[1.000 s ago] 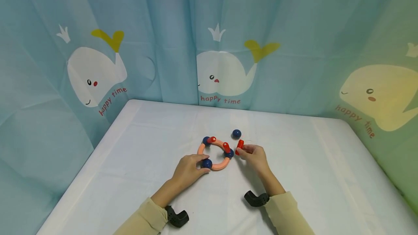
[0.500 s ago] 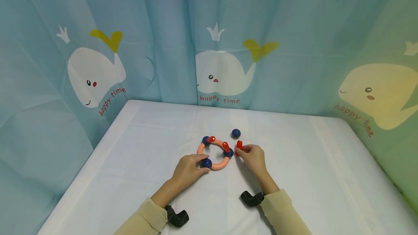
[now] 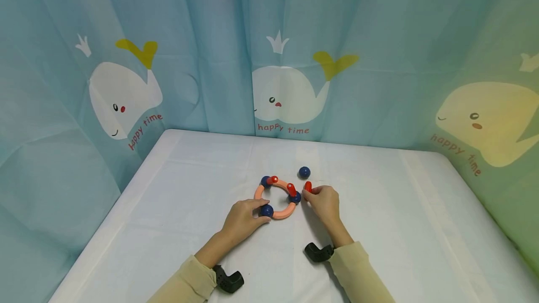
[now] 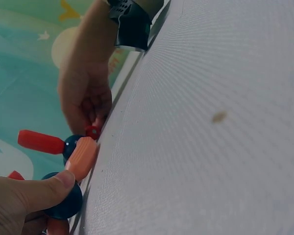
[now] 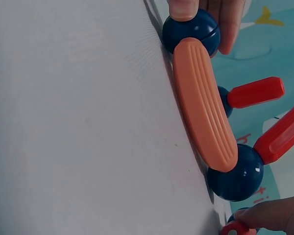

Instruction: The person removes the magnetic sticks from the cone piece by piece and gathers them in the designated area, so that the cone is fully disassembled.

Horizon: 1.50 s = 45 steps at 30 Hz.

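Observation:
On the table a ring of curved orange rods (image 3: 284,212) is joined by three dark blue balls; the nearest ball (image 3: 267,211) lies between the thumb and fingers of my left hand (image 3: 241,220). A red rod (image 3: 291,190) stands up from the right-hand ball (image 3: 295,198), and another red rod (image 3: 273,180) rises from the far ball (image 3: 265,181). Just right of the ring, my right hand (image 3: 326,204) pinches a third red rod (image 3: 308,186) between thumb and fingers. In the right wrist view that rod's end (image 5: 233,232) shows beside the right-hand ball (image 5: 236,173).
A loose blue ball (image 3: 304,172) lies on the white tabletop (image 3: 202,172) behind the right hand. Blue-green curtains (image 3: 223,60) printed with whales hang around the table's back and sides. A black wrist device (image 3: 229,279) is worn on each forearm.
My right hand and forearm have shifted slightly left with the red rod, which now shows less of its length above the fingers. The left hand keeps its place on the ring.

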Tool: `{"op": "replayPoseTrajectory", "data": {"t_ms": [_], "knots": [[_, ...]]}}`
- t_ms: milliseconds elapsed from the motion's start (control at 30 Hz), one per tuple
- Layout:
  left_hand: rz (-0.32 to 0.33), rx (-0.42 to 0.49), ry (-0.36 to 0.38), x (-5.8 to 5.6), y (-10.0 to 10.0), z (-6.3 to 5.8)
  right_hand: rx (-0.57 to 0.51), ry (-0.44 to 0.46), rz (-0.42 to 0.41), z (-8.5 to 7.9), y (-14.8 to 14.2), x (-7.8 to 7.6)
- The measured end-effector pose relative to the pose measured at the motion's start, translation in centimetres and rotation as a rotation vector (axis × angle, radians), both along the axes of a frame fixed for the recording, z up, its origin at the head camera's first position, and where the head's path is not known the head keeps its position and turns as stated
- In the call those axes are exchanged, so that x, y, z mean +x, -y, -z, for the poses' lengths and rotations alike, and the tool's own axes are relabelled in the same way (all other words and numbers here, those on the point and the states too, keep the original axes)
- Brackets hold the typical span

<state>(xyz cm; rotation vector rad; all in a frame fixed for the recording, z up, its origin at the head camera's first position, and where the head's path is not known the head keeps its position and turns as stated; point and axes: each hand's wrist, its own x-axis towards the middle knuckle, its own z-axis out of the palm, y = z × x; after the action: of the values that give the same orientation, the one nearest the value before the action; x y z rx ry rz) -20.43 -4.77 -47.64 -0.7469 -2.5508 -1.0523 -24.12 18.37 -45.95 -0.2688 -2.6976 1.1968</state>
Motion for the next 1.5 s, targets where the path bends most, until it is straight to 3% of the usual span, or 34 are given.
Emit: {"op": "replayPoseTrajectory", "data": {"t_ms": [533,800,1067,1233,1500], "knots": [[-0.015,-0.028,0.004,0.1,-0.1,-0.1,0.043,-0.006,0.005,0.0,0.2,0.9],[-0.011,-0.045,-0.008,0.2,-0.1,-0.2,0.051,-0.043,0.013,-1.2,-0.6,1.2],[-0.044,-0.147,-0.048,0.7,-0.5,-0.9,-0.034,-0.066,-0.026,-3.6,-0.6,2.0],[-0.063,-0.162,-0.048,0.8,-0.6,-1.1,-0.086,-0.059,-0.076,-4.7,0.0,2.6],[-0.116,-0.154,-0.072,0.6,-0.3,-0.8,-0.133,-0.067,-0.135,-4.9,1.1,3.0]]}}
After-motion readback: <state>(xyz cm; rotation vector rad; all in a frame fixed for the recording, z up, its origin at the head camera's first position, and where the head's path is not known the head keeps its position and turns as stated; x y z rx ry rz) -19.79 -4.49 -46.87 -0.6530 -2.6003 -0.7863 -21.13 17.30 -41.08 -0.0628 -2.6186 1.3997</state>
